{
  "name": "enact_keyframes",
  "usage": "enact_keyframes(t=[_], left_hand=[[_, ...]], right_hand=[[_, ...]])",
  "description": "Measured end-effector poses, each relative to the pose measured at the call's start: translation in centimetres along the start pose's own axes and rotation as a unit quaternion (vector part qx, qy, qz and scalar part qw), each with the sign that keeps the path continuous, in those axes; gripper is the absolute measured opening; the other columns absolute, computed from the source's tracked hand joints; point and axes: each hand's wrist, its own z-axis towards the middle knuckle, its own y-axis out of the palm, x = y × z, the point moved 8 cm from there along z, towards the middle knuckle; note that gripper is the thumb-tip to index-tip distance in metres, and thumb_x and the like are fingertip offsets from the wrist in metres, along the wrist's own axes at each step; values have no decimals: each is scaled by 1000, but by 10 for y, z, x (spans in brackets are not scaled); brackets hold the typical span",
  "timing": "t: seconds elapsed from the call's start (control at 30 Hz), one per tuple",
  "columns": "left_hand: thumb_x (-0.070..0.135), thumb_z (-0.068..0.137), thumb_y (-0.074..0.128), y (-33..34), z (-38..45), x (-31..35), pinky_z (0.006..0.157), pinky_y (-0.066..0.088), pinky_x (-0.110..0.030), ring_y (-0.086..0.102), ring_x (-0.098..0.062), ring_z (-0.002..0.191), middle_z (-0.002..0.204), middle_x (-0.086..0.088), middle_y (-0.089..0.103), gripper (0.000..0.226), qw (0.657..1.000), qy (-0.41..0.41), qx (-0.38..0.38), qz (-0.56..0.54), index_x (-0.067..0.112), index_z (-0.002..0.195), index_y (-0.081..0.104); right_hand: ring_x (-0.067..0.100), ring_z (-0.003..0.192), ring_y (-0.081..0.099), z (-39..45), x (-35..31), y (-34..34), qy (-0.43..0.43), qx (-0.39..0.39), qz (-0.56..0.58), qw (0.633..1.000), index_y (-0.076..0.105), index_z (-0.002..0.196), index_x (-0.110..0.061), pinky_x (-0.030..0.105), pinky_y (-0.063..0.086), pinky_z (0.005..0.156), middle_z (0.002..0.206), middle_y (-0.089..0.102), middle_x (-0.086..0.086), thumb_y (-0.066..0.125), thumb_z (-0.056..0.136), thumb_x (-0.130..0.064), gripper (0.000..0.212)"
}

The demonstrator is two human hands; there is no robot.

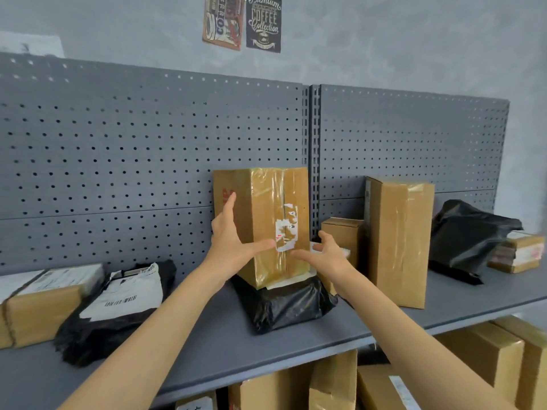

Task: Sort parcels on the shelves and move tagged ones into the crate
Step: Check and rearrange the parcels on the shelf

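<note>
A tall taped cardboard box (266,208) with a torn white label stands upright on a black plastic parcel (284,306) in the middle of the grey shelf (213,347). My left hand (233,241) lies against the box's left face, fingers straight, thumb across the front. My right hand (325,255) hovers at the box's lower right corner with fingers spread and slightly bent, holding nothing. No crate is in view.
Left on the shelf lie a strapped cardboard box (38,309) and a black mailer bag (118,306) with white labels. To the right stand a small box (343,241), a tall box (399,238), a black bag (467,235) and a flat labelled box (518,253). More boxes (485,359) fill the lower shelf.
</note>
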Motion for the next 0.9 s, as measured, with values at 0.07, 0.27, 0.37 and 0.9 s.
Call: enact_keyframes(t=[0.07,0.27,0.37,0.9], left_hand=[[28,67,82,2,3,2,111,23,-43,22,-22,139,153,0,6,115,1000,7,14,2,51,142,-2],[25,72,78,2,19,18,113,20,-45,16,-23,142,153,-2,4,109,996,54,43,58,55,140,-2],[22,72,78,-3,26,26,112,23,-44,18,-23,141,153,0,3,109,992,71,57,82,53,141,0],[41,90,53,-87,12,35,70,55,-33,56,-16,100,124,1,43,22,980,58,190,14,24,101,43]], right_hand=[[27,135,35,7,7,4,6,-29,-5,1000,13,149,-17,40,34,108,150,32,13,75,77,-28,95],[5,94,50,19,23,12,9,-115,-27,993,39,134,-17,17,37,85,122,55,-3,75,77,-23,68],[10,106,45,22,36,16,29,-141,-56,988,33,138,-16,24,34,90,133,50,1,73,79,-25,72],[16,108,53,3,14,18,-15,-20,38,999,49,129,-21,25,39,84,122,58,3,76,71,-14,64]])
